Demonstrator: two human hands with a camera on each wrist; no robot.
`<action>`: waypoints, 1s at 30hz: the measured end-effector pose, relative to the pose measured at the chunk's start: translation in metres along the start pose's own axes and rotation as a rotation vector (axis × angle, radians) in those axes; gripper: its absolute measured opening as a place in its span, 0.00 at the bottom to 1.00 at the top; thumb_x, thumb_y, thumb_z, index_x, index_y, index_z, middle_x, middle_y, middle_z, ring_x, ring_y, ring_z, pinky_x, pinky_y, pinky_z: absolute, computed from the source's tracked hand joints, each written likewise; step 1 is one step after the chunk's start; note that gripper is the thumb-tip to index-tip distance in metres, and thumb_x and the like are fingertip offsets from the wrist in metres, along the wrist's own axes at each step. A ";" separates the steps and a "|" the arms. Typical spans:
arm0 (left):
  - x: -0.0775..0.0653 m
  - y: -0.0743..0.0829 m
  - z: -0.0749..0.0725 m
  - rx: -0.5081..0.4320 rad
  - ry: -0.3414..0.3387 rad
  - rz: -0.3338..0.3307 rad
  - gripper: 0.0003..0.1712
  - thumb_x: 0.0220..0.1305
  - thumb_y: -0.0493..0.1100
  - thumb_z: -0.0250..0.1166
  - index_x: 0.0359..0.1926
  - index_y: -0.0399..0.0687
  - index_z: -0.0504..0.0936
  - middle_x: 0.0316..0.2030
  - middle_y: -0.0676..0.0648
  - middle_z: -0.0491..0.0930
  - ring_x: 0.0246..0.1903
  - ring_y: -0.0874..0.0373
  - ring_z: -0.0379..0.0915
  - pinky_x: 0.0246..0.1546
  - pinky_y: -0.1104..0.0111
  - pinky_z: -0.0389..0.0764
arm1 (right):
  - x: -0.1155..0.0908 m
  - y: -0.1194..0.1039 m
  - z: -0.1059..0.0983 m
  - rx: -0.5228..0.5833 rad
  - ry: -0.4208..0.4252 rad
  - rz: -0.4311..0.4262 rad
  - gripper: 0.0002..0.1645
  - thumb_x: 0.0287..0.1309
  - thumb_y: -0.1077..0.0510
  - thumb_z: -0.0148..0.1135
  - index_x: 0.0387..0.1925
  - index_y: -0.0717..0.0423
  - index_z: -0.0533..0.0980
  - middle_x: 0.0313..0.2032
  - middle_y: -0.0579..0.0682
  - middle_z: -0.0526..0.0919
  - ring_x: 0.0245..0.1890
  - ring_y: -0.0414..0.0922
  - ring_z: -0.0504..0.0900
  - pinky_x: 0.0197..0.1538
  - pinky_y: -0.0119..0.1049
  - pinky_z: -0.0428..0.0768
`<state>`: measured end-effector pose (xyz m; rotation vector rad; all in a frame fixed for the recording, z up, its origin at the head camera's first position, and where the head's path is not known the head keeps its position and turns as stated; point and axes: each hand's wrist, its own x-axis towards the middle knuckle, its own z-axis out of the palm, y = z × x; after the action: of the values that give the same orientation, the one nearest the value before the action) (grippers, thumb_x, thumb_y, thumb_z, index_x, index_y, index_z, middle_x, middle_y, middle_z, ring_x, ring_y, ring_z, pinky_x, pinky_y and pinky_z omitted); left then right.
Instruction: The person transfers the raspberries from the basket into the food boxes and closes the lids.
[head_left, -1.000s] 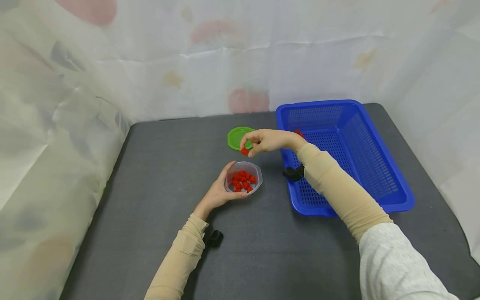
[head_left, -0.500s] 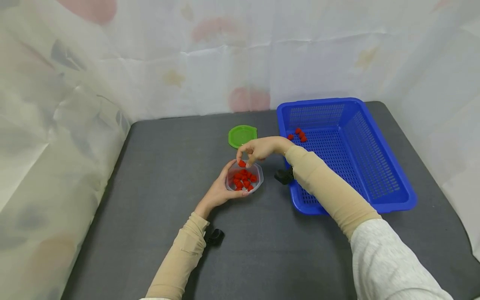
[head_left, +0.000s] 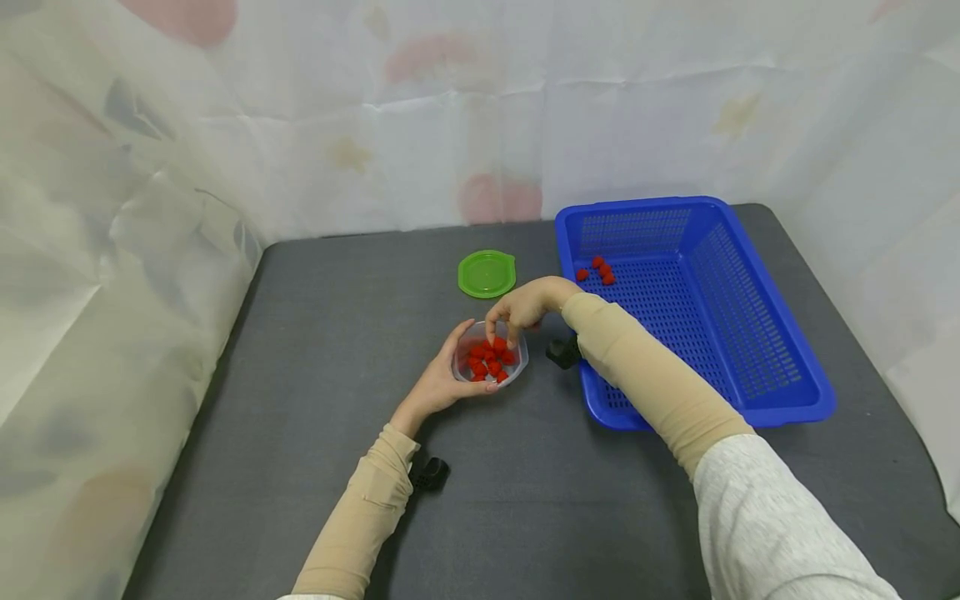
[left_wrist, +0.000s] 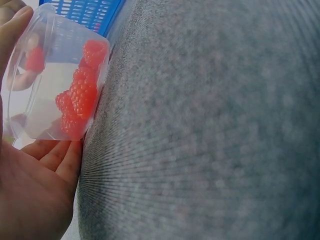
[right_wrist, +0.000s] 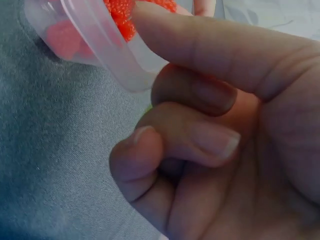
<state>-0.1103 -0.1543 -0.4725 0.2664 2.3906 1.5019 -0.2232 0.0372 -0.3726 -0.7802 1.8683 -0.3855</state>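
My left hand grips a clear plastic tub, thumb on the near side and fingers on the far side. Several red raspberries lie in the tub's bottom. From above, my right hand reaches into the tub's mouth with a raspberry pinched between thumb and finger, seen through the tub wall in the left wrist view. Its other fingers are curled toward the palm in the right wrist view. Just beyond the tub lies a green lid on the grey table.
A blue perforated basket stands on the right of the table, with several raspberries in its far left corner. The right forearm crosses over the basket's near left rim. Printed white sheets hang behind and at the sides.
My right hand has moved down and nearer, carrying a raspberry from above the green lid into the tub. The left hand and tub have hardly moved. The lid and the basket's raspberries are now uncovered.
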 end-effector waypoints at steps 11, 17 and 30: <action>0.000 0.002 -0.001 -0.009 0.001 0.011 0.59 0.43 0.53 0.76 0.71 0.70 0.47 0.65 0.52 0.63 0.63 0.53 0.61 0.63 0.50 0.62 | -0.002 -0.003 0.000 -0.078 -0.045 0.066 0.18 0.56 0.65 0.58 0.48 0.45 0.77 0.53 0.49 0.72 0.16 0.36 0.54 0.23 0.28 0.60; -0.002 0.001 0.002 0.014 0.007 -0.015 0.59 0.41 0.56 0.76 0.70 0.73 0.48 0.65 0.52 0.61 0.62 0.52 0.61 0.61 0.50 0.64 | -0.003 -0.003 0.003 -0.083 -0.058 0.074 0.20 0.56 0.65 0.57 0.50 0.44 0.77 0.50 0.48 0.72 0.16 0.37 0.53 0.24 0.28 0.60; -0.001 0.003 0.001 -0.016 0.007 -0.006 0.59 0.41 0.55 0.76 0.70 0.73 0.48 0.65 0.53 0.61 0.63 0.52 0.60 0.62 0.50 0.63 | -0.014 -0.003 -0.003 -0.035 -0.053 -0.003 0.20 0.57 0.62 0.58 0.53 0.48 0.73 0.35 0.45 0.72 0.21 0.38 0.59 0.27 0.30 0.65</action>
<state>-0.1087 -0.1528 -0.4703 0.2505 2.3813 1.5213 -0.2209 0.0444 -0.3599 -0.8091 1.8286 -0.3318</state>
